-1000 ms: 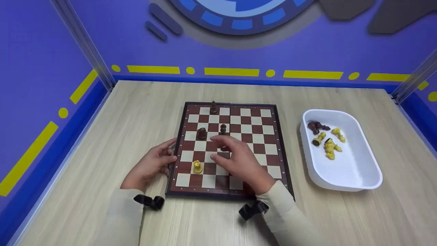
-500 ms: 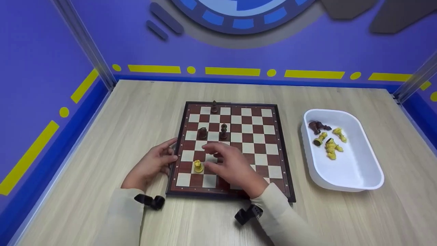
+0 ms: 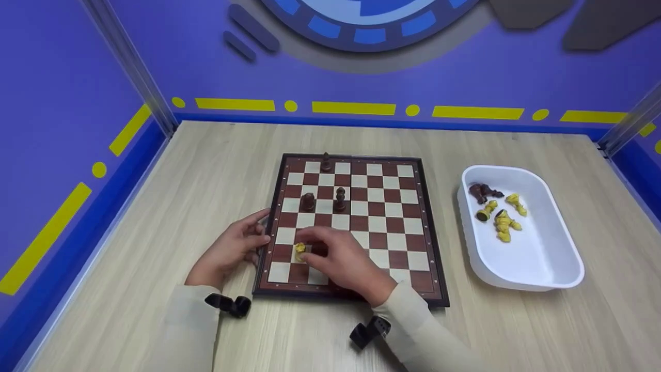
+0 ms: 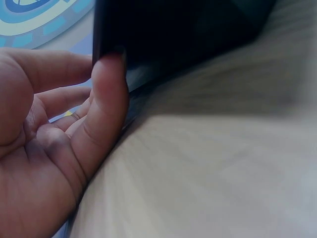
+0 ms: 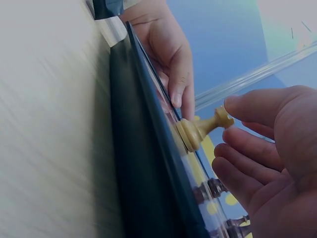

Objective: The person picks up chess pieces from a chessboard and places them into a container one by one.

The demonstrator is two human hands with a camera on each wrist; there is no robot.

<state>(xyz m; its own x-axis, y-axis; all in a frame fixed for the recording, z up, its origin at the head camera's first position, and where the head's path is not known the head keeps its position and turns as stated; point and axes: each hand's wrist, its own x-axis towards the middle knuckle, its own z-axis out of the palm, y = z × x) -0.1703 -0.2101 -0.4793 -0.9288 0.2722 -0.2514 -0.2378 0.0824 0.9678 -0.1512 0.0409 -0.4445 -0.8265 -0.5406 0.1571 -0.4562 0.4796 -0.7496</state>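
A yellow rook (image 5: pixel 200 130) stands upright on the chessboard (image 3: pixel 382 289), near its front left corner. My right hand (image 3: pixel 341 258) is around the rook's notched top, thumb on one side and forefinger on the other, the remaining fingers curled behind. My left hand (image 3: pixel 230 248) holds the board's left edge, its thumb (image 4: pixel 109 87) against the dark side. Three dark pieces stand farther back on the board: a knight (image 3: pixel 308 202), a tall piece (image 3: pixel 340 200) and a piece with a pointed top (image 3: pixel 326 163).
To the board's right, a white plastic tray (image 3: pixel 537 268) holds several pieces lying loose, yellow ones (image 3: pixel 503 222) and dark ones (image 3: pixel 480 192). Pale wood table (image 3: pixel 217 165) surrounds both. Blue panels (image 3: pixel 341 77) with yellow markings rise behind and at the sides.
My right hand has moved left and toward me, from beside the tall dark piece to the yellow rook, with its fingers coming around it. My left hand stays at the board's edge.
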